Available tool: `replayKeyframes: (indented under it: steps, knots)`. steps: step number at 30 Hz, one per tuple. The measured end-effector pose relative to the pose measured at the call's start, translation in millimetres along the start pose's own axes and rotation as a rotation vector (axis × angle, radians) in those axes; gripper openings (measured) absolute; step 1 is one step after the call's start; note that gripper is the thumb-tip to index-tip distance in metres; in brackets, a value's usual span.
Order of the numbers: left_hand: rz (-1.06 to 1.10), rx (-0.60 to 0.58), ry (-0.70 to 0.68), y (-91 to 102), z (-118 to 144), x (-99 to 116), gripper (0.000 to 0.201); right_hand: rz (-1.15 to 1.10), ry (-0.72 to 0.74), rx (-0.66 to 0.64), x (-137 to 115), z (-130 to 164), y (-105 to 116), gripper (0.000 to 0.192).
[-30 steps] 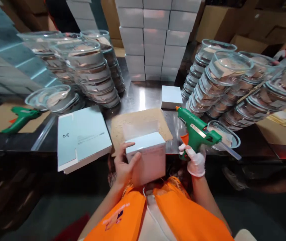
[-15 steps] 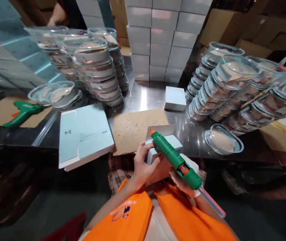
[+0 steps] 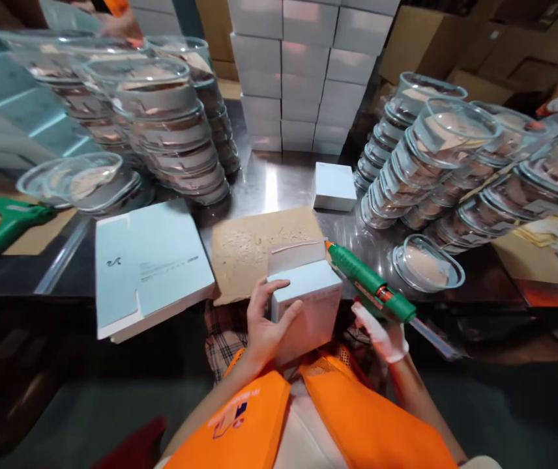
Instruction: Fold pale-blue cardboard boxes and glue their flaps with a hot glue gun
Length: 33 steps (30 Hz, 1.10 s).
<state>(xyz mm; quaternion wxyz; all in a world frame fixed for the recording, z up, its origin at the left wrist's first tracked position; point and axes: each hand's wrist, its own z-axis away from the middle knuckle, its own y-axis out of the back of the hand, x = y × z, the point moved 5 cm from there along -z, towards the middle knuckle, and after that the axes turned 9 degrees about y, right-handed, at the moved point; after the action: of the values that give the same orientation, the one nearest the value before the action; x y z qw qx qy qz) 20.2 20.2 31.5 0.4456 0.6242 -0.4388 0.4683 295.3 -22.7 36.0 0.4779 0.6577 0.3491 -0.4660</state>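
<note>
A pale blue box [image 3: 308, 306] with one flap raised at its far end is gripped by my left hand [image 3: 269, 326], fingers on its top and thumb on the near face. My right hand [image 3: 381, 332], in a white glove, is closed round the handle of a green glue gun [image 3: 364, 273]. The gun's orange nozzle points up and left, close to the right end of the raised flap [image 3: 296, 254]. A clear glue stick [image 3: 433, 335] sticks out of its back. The gun partly hides my right fingers.
Beyond the box lies a glue-spotted cardboard sheet [image 3: 240, 251]. Flat pale blue cartons [image 3: 154, 260] are stacked to the left, a second green glue gun [image 3: 8, 221] farther left. A small closed box [image 3: 334, 187], tall stacks of clear round containers [image 3: 171, 143] and a white box wall [image 3: 303, 71] stand behind.
My right hand has moved the glue gun right, away from over the box. The box is more fully in view, its flap still raised. My left hand keeps its hold.
</note>
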Motion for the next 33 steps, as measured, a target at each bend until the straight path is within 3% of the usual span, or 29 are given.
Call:
replayKeyframes:
  steps: [3, 8, 12, 15, 19, 21, 22, 24, 27, 30, 33]
  knots:
    - [0.041, 0.019, 0.033, 6.0, -1.8, 0.0, 0.038, -0.093, -0.112, 0.019, 7.6, -16.1, 4.0, 0.044]
    - [0.107, 0.023, 0.029, 7.4, -4.2, 6.6, 0.041, -0.333, -0.346, -0.121, 22.2, -62.4, -21.6, 0.058]
    - [0.114, 0.04, 0.029, 9.5, -5.3, 6.4, 0.04, -0.273, -0.441, -0.189, 33.8, -82.5, -25.3, 0.051]
    - [0.114, 0.044, 0.029, 12.5, -7.0, 4.8, 0.041, -0.136, -0.481, -0.263, 37.8, -83.8, -7.6, 0.051]
    - [0.129, 0.013, 0.045, 10.6, -10.5, 7.0, 0.043, 0.029, -0.353, -0.191, 17.2, -84.4, 17.6, 0.04]
    - [0.144, -0.027, 0.047, 5.4, -11.6, 10.3, 0.045, 0.029, -0.224, -0.131, -5.0, -84.0, 13.1, 0.035]
    - [0.158, -0.055, 0.045, 2.0, -11.7, 11.9, 0.046, -0.007, -0.16, -0.137, -16.7, -83.4, 4.6, 0.042]
    - [0.205, -0.115, 0.044, -5.1, -11.0, 13.9, 0.047, -0.155, -0.081, -0.217, -35.8, -82.4, -19.8, 0.054]
    - [0.284, -0.145, 0.078, -11.1, -10.2, 10.4, 0.046, -0.402, -0.101, -0.326, -45.3, -82.9, -48.9, 0.051]
    - [0.441, -0.127, 0.132, -11.1, -13.3, 1.7, 0.05, -0.431, -0.038, -0.342, -41.5, -85.7, -49.3, 0.057]
    - [0.605, -0.137, 0.103, -7.9, -19.8, -2.6, 0.064, -0.349, 0.232, -0.518, -51.3, -81.1, -40.8, 0.074]
